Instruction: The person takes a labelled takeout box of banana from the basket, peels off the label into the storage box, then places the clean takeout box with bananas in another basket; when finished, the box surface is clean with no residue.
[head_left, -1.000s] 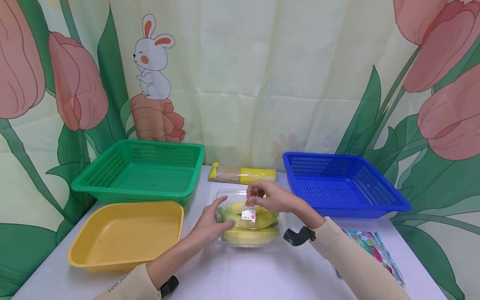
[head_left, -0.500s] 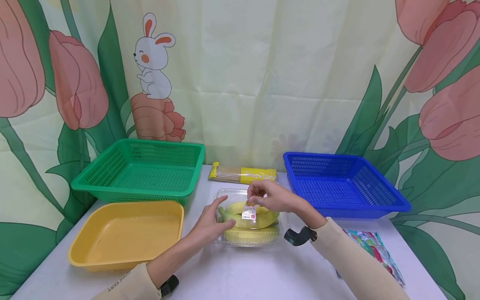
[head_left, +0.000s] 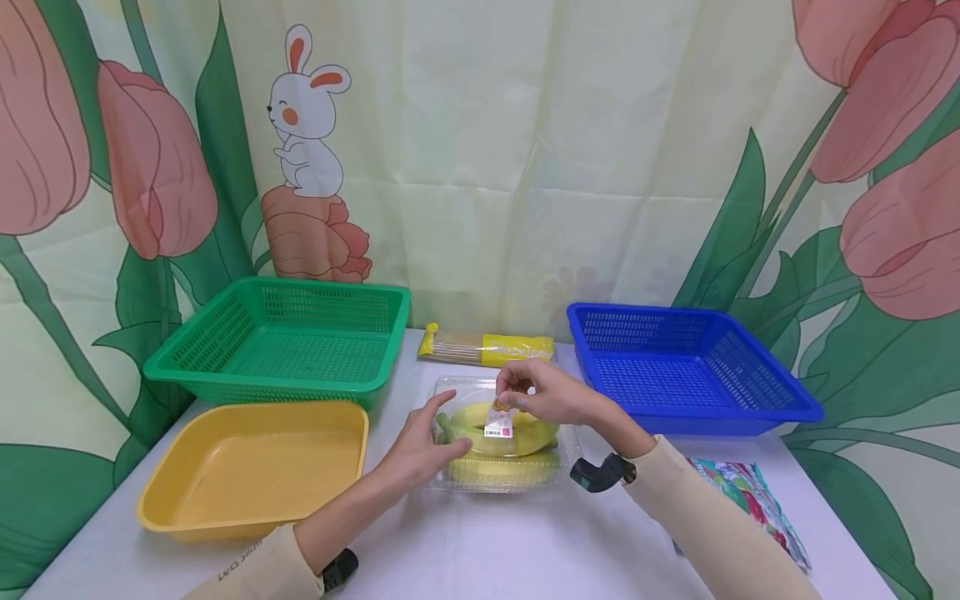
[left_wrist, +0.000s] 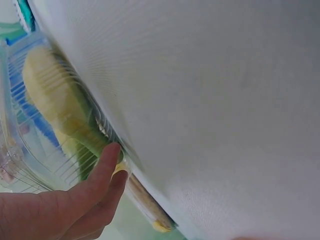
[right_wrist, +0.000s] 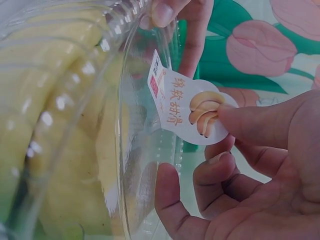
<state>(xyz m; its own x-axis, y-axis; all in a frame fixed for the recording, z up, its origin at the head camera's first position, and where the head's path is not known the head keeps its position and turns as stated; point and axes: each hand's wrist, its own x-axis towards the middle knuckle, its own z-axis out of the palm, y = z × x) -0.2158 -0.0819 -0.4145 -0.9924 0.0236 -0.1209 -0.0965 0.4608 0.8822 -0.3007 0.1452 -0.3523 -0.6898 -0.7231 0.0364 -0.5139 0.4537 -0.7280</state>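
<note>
Yellow-green bananas (head_left: 532,437) lie inside a clear plastic clamshell box (head_left: 465,386) at the middle of the table. A white sticker (head_left: 498,425) with printed bananas and lettering stands up from the lid. My right hand (head_left: 546,395) pinches its upper end between thumb and index finger; in the right wrist view the sticker (right_wrist: 175,105) bends away from the lid, its lower end right at the plastic. My left hand (head_left: 423,446) rests against the box's left side, thumb over the lid and fingers stretched along the wall, with fingertips (left_wrist: 112,152) low near the table.
A green basket (head_left: 300,392) and a yellow basin (head_left: 255,525) stand at the left. A blue basket (head_left: 712,421) is at the back right. Behind the box lies a yellow-wrapped pack of thin sticks (head_left: 517,350). A colourful packet (head_left: 742,492) sits partly under my right sleeve.
</note>
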